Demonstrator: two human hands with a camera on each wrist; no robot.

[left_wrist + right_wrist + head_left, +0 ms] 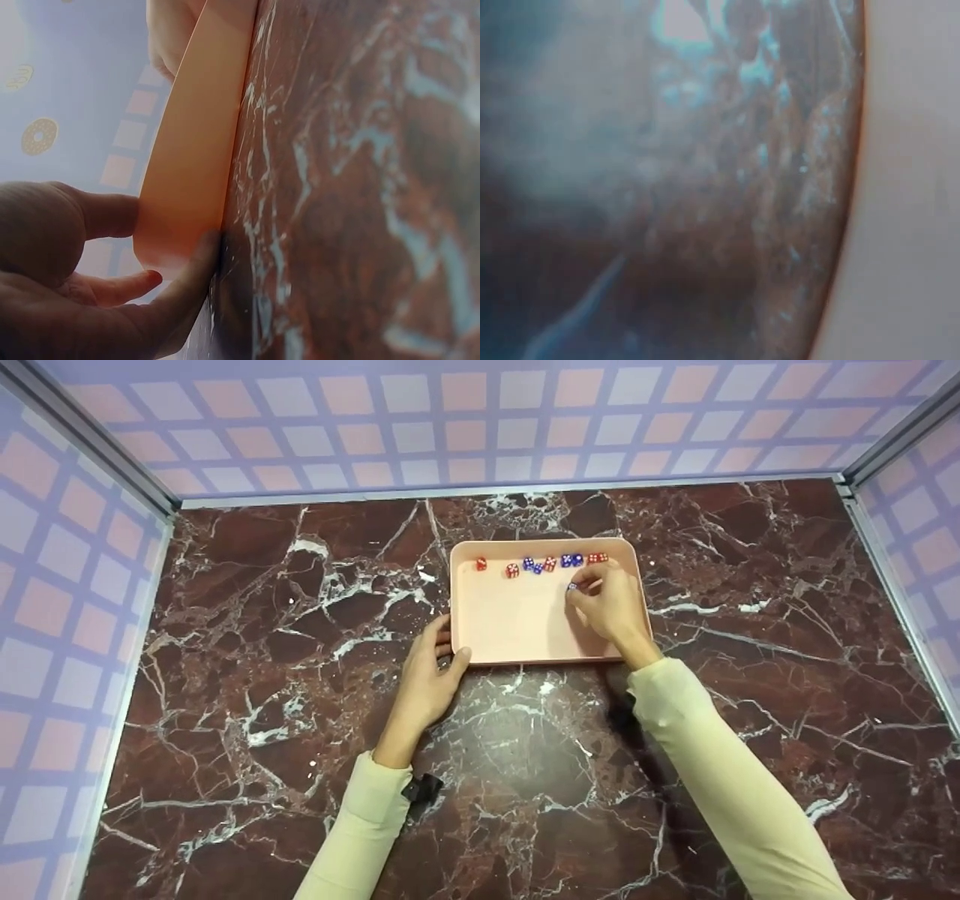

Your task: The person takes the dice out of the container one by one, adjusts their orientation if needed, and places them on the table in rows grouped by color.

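A shallow pink tray (517,622) lies on the table, its wall showing orange-pink in the left wrist view. My left hand (431,675) holds the tray's near left corner, thumb at the front wall and fingers along the left side. Over the tray's right half, my right hand (611,604) pinches a blue die (572,586) between thumb and fingertips. Along the far wall inside the tray sit several dice in a loose row, among them a red die (481,564) at the left end, a blue die (528,563) and a red die (550,564).
The dark red marbled table (285,720) surrounds the tray. Checkered panels (487,427) stand behind it and at both sides. Small white flecks dot the tabletop. In the right wrist view only the blurred tabletop (705,187) and a pale curved surface (907,187) show.
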